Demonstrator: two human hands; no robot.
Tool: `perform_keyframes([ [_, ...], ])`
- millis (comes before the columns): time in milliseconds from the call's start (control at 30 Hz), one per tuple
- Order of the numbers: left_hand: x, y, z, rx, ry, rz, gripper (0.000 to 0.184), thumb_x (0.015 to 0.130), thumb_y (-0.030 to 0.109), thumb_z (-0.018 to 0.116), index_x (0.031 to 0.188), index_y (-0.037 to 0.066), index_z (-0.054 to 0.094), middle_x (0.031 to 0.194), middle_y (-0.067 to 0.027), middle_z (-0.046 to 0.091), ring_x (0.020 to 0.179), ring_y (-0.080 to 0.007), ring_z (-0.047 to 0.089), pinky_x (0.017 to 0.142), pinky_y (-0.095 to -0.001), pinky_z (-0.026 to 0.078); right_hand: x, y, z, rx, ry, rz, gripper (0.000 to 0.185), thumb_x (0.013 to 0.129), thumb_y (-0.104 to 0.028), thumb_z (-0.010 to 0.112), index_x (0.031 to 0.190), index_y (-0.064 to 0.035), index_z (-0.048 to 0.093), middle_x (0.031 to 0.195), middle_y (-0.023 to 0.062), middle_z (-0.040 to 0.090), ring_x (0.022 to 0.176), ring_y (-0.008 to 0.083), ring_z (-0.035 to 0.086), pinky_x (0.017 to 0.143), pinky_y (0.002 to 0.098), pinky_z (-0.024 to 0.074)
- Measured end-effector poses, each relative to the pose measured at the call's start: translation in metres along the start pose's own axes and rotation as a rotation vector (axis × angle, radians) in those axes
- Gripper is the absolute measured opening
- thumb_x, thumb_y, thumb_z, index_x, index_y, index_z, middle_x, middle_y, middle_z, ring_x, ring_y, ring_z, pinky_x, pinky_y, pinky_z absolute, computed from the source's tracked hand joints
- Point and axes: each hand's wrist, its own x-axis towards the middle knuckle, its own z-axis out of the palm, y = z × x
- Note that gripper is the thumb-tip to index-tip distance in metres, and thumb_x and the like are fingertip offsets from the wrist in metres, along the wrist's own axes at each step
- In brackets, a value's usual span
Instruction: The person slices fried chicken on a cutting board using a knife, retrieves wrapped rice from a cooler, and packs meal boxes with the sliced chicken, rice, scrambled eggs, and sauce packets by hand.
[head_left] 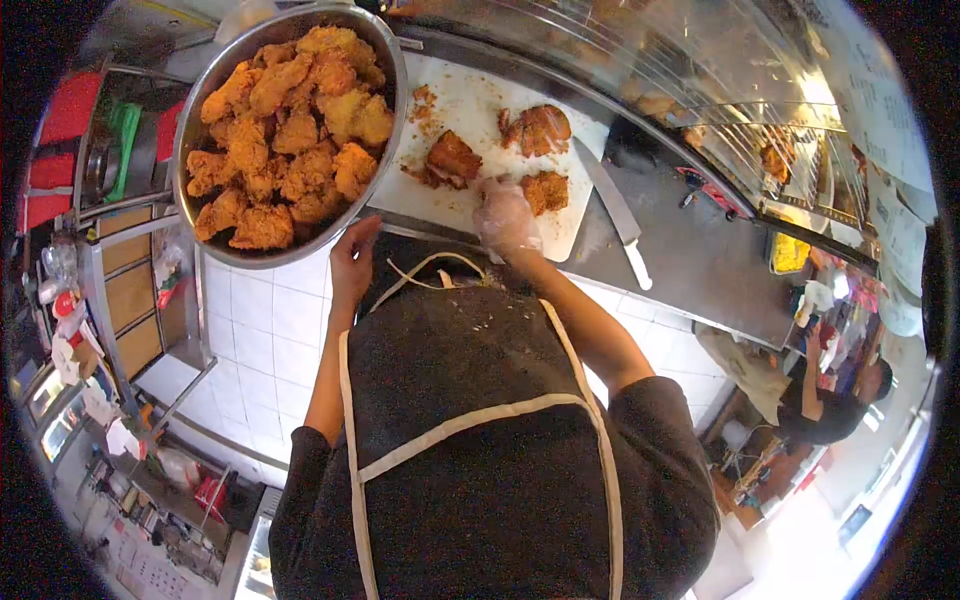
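Observation:
My right hand, in a clear plastic glove, is over the near edge of a white cutting board. Its fingers are curled in, and what they hold, if anything, is hidden. Close beside it lies a browned piece of chicken; another piece is to its left and a cut one farther back. A large knife rests along the board's right side, its white handle toward me. My bare left hand is open and empty, just below the rim of a metal bowl heaped with fried chicken.
A glass display case with wire racks runs along the far right. Beneath it a steel counter extends right, with a yellow item at its end. Another person is at the far right. A metal shelf frame stands left.

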Motion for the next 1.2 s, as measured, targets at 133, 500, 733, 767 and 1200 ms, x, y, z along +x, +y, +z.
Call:
perform_keyframes([
  [133,0.008,0.000,-0.008,0.037,-0.041,-0.073,0.029,0.090,-0.006,0.049,0.115,0.002,0.061,0.111,-0.0083,0.065,0.102,-0.0166,0.060,0.087,-0.0283,0.046,0.033,-0.061,-0.051,0.254,0.171,0.101,0.029,0.080,-0.019,0.060,0.107,-0.0088,0.059,0.108,0.0215,0.057,0.100,0.0370,0.059,0.083,0.0468,0.0499],
  [500,0.018,-0.004,-0.028,0.222,-0.184,0.084,0.022,0.095,0.005,0.048,0.113,0.002,0.060,0.106,-0.0103,0.065,0.100,-0.0226,0.060,0.088,-0.0332,0.046,-0.008,0.030,-0.058,-0.102,0.093,0.325,0.064,0.074,-0.042,0.070,0.128,-0.0148,0.050,0.116,0.0241,0.056,0.110,0.0364,0.054,0.088,0.0427,0.0490],
  [733,0.032,0.011,-0.015,0.084,-0.368,-0.078,0.024,0.098,0.013,0.048,0.115,0.002,0.059,0.112,-0.0094,0.064,0.103,-0.0199,0.060,0.092,-0.0311,0.044,-0.032,0.042,-0.091,0.230,0.207,0.585,0.042,0.079,-0.032,0.070,0.115,-0.0125,0.062,0.110,0.0175,0.061,0.095,0.0301,0.063,0.081,0.0411,0.0516],
  [767,0.029,0.035,-0.014,0.212,-0.349,-0.045,0.024,0.097,0.011,0.049,0.117,0.002,0.059,0.112,-0.0093,0.064,0.104,-0.0198,0.060,0.092,-0.0321,0.045,-0.031,0.060,-0.094,0.493,0.397,0.478,0.039,0.078,-0.025,0.071,0.113,-0.0107,0.061,0.107,0.0140,0.063,0.092,0.0252,0.063,0.081,0.0371,0.0514],
  [1200,0.011,0.018,0.028,-0.050,-0.179,-0.029,0.028,0.090,-0.007,0.045,0.114,-0.002,0.059,0.110,-0.0108,0.065,0.098,-0.0174,0.062,0.086,-0.0298,0.049,-0.048,0.150,-0.189,1.639,0.746,0.399,0.046,0.085,-0.027,0.070,0.124,-0.0113,0.051,0.104,0.0013,0.064,0.094,0.0124,0.059,0.084,0.0315,0.0469],
])
